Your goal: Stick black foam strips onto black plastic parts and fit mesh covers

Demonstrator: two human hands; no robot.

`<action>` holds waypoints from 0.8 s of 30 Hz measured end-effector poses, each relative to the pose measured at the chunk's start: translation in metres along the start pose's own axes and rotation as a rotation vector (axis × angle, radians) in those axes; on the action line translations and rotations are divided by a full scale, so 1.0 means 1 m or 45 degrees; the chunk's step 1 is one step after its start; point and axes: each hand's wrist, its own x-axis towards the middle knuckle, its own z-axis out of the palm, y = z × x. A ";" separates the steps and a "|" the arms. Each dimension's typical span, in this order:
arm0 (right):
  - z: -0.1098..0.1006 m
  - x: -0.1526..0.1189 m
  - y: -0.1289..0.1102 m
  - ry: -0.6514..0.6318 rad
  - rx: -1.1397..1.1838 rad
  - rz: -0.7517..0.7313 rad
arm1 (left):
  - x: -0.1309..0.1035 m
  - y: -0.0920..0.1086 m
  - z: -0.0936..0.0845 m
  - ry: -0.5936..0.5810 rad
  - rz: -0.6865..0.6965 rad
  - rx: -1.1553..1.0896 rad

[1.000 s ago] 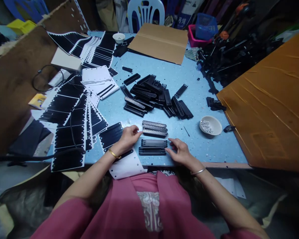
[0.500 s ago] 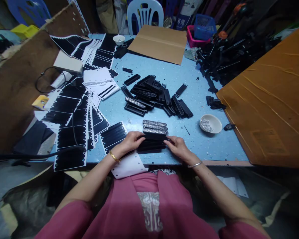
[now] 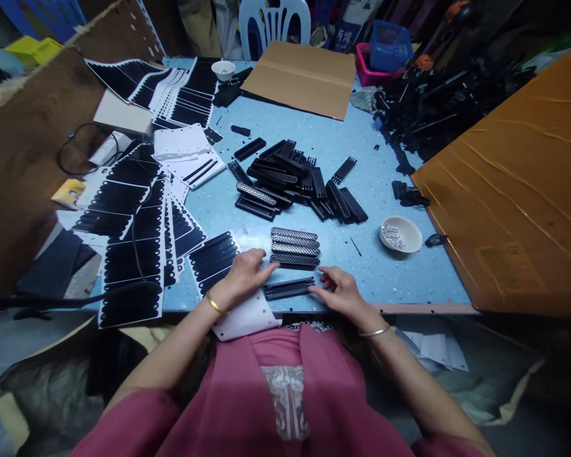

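Under the person's fingers stretches the pale blue table [image 3: 371,273], specked all over. A big orange-brown box [image 3: 514,197] leans in well to the right of the right fingers. To the left of the left fingers spread sheets of black strips [image 3: 132,260], some overlapping. Far beyond both sets of fingers, at the table's other end, lies a flat piece of cardboard [image 3: 299,79]. Nearer, but still past the fingertips, I see a jumbled pile of black bars [image 3: 285,178].

The left hand [image 3: 240,273] has its fingers loosely parted, holding nothing, the thumb reaching to the left end of the closest bar in the row; whether it touches, I can't tell. The right hand [image 3: 341,293] is half curled, thumb and forefinger apart, the thumb right at the end of a loose bar.

Just ahead, between the two sets of fingers, sits a neat row of four patterned bars [image 3: 295,246]. Off to the right of the right fingers is a white bowl [image 3: 413,241] of tiny silvery pieces. The single dark bar [image 3: 289,287] lies between the hands, slightly slanted, and a thin dark stick [image 3: 356,246] rests just past the right fingers.
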 end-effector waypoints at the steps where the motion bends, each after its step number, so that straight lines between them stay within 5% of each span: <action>1: -0.001 -0.005 -0.002 -0.075 0.009 -0.052 | -0.011 0.001 -0.003 -0.009 0.102 0.010; 5: 0.000 -0.015 -0.006 -0.122 -0.051 -0.175 | -0.049 0.006 -0.006 -0.156 0.347 0.071; 10: 0.006 -0.009 -0.007 -0.052 -0.055 -0.206 | -0.042 0.006 0.005 -0.221 0.188 -0.220; 16: 0.012 0.000 -0.003 0.042 -0.225 -0.018 | -0.006 0.004 0.019 0.079 -0.189 -0.434; 24: 0.002 0.012 0.002 0.300 -0.002 0.099 | -0.011 0.000 0.015 0.327 -0.241 -0.550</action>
